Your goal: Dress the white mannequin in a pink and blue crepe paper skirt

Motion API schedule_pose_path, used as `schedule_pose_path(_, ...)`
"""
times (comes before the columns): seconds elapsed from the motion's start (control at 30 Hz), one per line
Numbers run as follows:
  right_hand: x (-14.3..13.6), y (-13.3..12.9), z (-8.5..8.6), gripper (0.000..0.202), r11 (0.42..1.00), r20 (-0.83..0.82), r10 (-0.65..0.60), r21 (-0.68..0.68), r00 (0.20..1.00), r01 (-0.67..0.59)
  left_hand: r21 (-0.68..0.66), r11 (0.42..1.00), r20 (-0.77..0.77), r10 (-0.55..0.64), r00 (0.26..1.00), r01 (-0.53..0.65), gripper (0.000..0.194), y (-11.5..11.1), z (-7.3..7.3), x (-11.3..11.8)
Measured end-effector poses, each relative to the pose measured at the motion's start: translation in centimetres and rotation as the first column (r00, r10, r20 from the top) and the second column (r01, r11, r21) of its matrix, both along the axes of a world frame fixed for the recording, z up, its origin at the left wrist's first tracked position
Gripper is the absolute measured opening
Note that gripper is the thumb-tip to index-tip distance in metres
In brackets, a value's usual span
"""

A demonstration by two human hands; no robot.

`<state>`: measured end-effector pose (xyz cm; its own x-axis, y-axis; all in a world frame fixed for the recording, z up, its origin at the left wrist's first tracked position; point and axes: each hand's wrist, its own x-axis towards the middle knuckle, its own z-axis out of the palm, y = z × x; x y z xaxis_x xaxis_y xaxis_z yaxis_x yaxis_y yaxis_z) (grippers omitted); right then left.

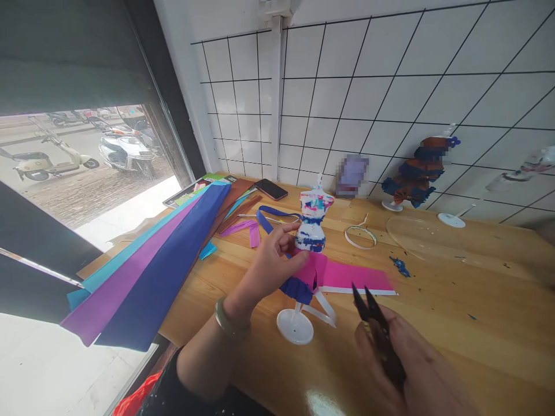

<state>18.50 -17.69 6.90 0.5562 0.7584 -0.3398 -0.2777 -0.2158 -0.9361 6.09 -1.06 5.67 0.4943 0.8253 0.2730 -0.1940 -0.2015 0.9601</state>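
A small white dress-form mannequin, marked with paint and dark blue bands, stands upright on a round white base. My left hand is closed at its waist, thumb pressing a pink strip against the skirt area. The strip stretches to the right, with a white band along its lower edge. Below the pink hangs a dark blue ruffle, and a loose white ribbon-like strip dangles beside the stand. In my right hand, slightly blurred, are dark scissors, blades parted and pointing toward the pink strip.
Blue, purple and turquoise sheets lie at the left by the window. A phone rests near the wall. Behind are a ring-shaped band, a second dressed mannequin and a clear sheet. Blue scraps lie right.
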Motion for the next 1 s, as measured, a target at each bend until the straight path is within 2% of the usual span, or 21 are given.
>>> schedule_pose_path(0.03, 0.7, 0.1, -0.2, 0.042, 1.000, 0.059, -0.015, 0.009, 0.998, 0.014, 0.001, 1.000, 0.003, -0.031, 1.000, 0.031, 0.046, 0.0, 0.0, -0.1)
schedule_pose_path(0.1, 2.3, 0.6, -0.4, 0.038, 0.999, 0.241, 0.035, 0.007, 0.970, -0.038, -0.003, 0.995, -0.008, -0.101, 0.995, 0.101, 0.047, 0.0, 0.1, -0.2)
schedule_pose_path(0.17, 4.0, 1.5, -0.6, 0.031, 0.988, 0.446, 0.145, -0.020, 0.883, -0.152, -0.010, 0.985, -0.034, -0.171, 0.985, 0.171, 0.049, 0.0, 0.1, -0.4)
schedule_pose_path(0.27, 6.0, 3.0, -1.0, 0.025, 0.966, 0.666, 0.221, -0.049, 0.712, -0.254, -0.033, 0.965, -0.044, -0.261, 0.964, 0.260, 0.049, 0.1, -0.1, -0.6)
schedule_pose_path(0.37, 7.1, 4.4, -1.7, 0.021, 0.903, 0.743, 0.336, -0.079, 0.579, -0.423, -0.084, 0.941, -0.004, -0.331, 0.944, 0.329, 0.049, 0.3, -0.3, -0.8)
schedule_pose_path(0.47, 7.9, 5.7, -2.6, 0.023, 0.791, 0.739, 0.480, -0.132, 0.473, -0.597, -0.147, 0.914, 0.042, -0.377, 0.925, 0.379, 0.049, 0.5, -0.2, -1.1)
schedule_pose_path(0.53, 8.6, 6.4, -3.3, 0.022, 0.730, 0.729, 0.557, -0.202, 0.398, -0.653, -0.182, 0.901, 0.062, -0.388, 0.919, 0.393, 0.049, 0.6, 0.0, -1.3)
schedule_pose_path(0.67, 10.1, 6.8, -4.4, 0.030, 0.694, 0.721, 0.637, -0.382, 0.273, -0.611, -0.228, 0.907, 0.069, -0.348, 0.935, 0.355, 0.053, 0.9, 0.3, -1.5)
schedule_pose_path(0.77, 10.6, 5.9, -4.8, 0.028, 0.658, 0.690, 0.698, -0.510, 0.193, -0.555, -0.222, 0.918, 0.036, -0.330, 0.943, 0.330, 0.053, 1.0, 0.3, -1.4)
schedule_pose_path(0.9, 10.8, 3.3, -5.0, 0.022, 0.632, 0.639, 0.751, -0.626, 0.164, -0.458, -0.134, 0.939, -0.021, -0.322, 0.947, 0.316, 0.052, 1.2, 0.1, -1.2)
schedule_pose_path(0.93, 11.0, 2.5, -5.1, 0.021, 0.633, 0.642, 0.749, -0.621, 0.163, -0.462, -0.102, 0.943, -0.036, -0.321, 0.946, 0.316, 0.052, 1.2, 0.0, -1.2)
schedule_pose_path(1.0, 11.4, 0.7, -5.4, 0.021, 0.709, 0.715, 0.675, -0.561, 0.181, -0.427, -0.034, 0.952, -0.079, -0.307, 0.948, 0.306, 0.052, 1.2, -0.1, -1.1)
